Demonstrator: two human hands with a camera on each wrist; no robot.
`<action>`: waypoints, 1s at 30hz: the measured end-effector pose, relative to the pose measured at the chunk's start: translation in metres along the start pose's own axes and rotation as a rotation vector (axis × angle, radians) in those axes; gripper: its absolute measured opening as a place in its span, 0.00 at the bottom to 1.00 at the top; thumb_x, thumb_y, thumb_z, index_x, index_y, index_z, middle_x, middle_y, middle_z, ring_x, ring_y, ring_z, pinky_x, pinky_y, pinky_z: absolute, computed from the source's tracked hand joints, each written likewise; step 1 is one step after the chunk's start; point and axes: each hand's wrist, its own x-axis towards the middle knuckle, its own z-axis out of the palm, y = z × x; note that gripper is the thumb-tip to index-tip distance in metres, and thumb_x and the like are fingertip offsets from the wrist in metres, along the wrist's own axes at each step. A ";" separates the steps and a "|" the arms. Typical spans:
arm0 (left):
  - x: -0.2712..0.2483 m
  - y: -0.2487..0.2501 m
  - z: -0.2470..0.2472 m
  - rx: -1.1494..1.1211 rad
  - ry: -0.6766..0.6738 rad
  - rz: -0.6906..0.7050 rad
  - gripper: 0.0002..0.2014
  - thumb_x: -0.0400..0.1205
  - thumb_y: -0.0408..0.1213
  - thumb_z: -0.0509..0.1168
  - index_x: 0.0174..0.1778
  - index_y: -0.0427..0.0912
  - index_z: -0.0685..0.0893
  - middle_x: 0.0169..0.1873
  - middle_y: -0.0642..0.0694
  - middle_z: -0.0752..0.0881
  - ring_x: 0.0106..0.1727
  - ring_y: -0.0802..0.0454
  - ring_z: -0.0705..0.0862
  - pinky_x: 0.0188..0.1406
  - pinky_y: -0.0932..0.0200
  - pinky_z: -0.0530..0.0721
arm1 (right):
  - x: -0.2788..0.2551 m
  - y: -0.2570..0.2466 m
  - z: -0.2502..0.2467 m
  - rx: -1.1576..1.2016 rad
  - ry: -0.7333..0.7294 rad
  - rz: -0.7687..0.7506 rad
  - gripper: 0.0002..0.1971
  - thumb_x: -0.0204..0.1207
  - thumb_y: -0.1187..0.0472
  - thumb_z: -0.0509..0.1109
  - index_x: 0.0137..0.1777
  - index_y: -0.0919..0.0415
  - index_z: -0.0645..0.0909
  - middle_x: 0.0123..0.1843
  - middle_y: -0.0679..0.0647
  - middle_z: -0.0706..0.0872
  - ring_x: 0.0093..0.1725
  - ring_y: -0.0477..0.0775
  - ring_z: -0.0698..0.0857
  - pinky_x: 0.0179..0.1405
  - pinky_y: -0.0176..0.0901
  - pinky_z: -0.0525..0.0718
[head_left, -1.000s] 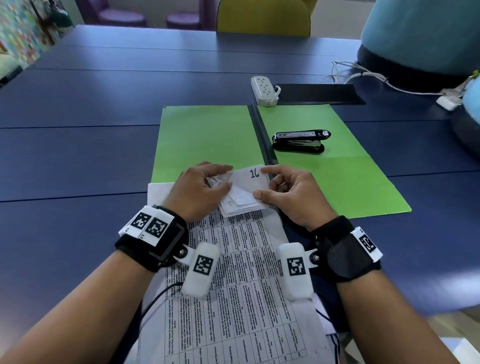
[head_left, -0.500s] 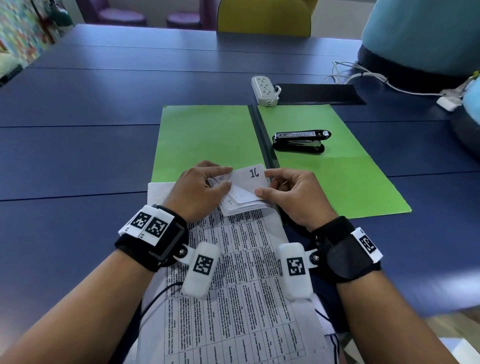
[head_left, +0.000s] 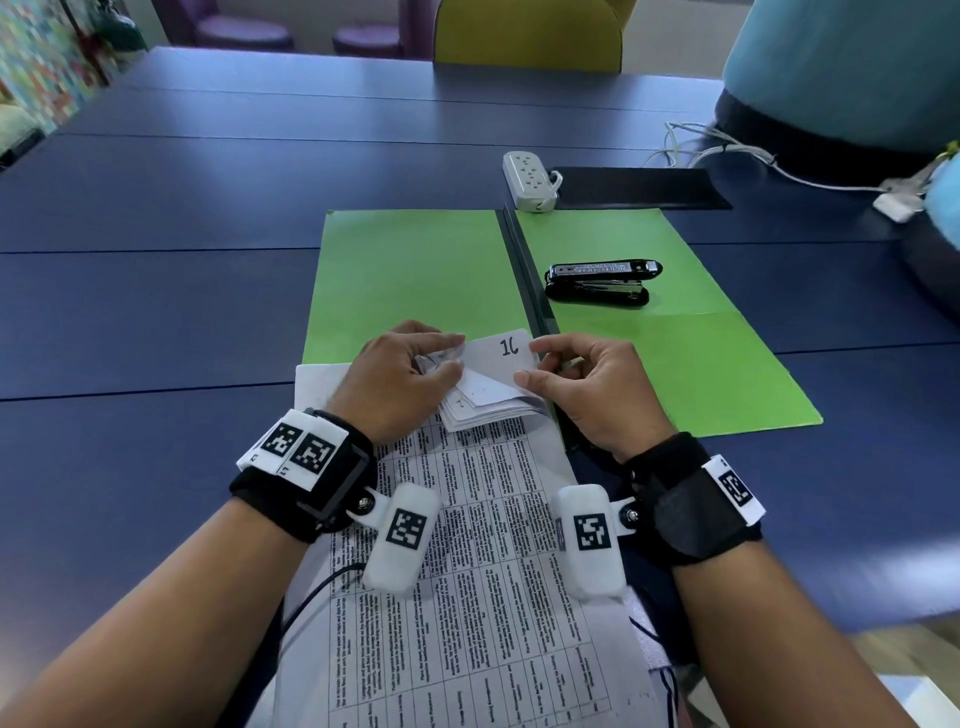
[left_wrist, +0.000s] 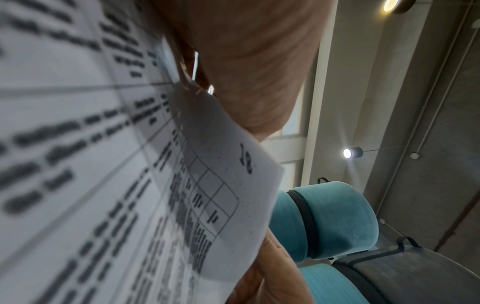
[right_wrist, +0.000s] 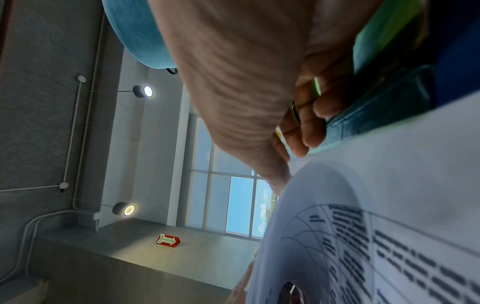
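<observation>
My left hand (head_left: 400, 379) and right hand (head_left: 587, 384) each pinch the slip stack (head_left: 493, 374) at the green folder's (head_left: 410, 270) near edge. Stapler (head_left: 600, 283) lies on the folder, apart.

green folder (head_left: 415, 270), black stapler (head_left: 597, 283), navy table (head_left: 156, 291)

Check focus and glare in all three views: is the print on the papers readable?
Head view: evenly lit, sharp; the 16 on the folded papers reads, text on the printed sheet is too small. Left wrist view: near print on that sheet is blurred, a ceiling lamp flares. Right wrist view: print soft, two lamps glare.
</observation>
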 end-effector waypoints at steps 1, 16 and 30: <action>0.000 0.000 0.000 -0.002 0.000 -0.001 0.15 0.85 0.42 0.68 0.67 0.50 0.87 0.53 0.68 0.79 0.51 0.65 0.81 0.57 0.62 0.77 | 0.000 0.000 0.000 0.003 0.008 0.001 0.15 0.67 0.64 0.84 0.54 0.57 0.88 0.36 0.47 0.83 0.26 0.38 0.75 0.31 0.29 0.79; -0.001 0.002 -0.001 -0.003 -0.013 0.001 0.15 0.85 0.42 0.67 0.68 0.49 0.87 0.56 0.63 0.81 0.57 0.58 0.82 0.59 0.63 0.76 | 0.000 0.000 -0.001 -0.004 -0.002 0.021 0.14 0.68 0.61 0.84 0.54 0.58 0.90 0.41 0.51 0.87 0.34 0.42 0.81 0.38 0.33 0.84; -0.001 -0.003 -0.002 -0.028 -0.018 0.017 0.14 0.84 0.43 0.69 0.65 0.55 0.88 0.59 0.61 0.84 0.56 0.58 0.85 0.63 0.56 0.82 | 0.005 0.001 -0.002 -0.133 -0.038 0.054 0.05 0.70 0.64 0.82 0.37 0.57 0.89 0.29 0.43 0.86 0.26 0.37 0.80 0.30 0.28 0.79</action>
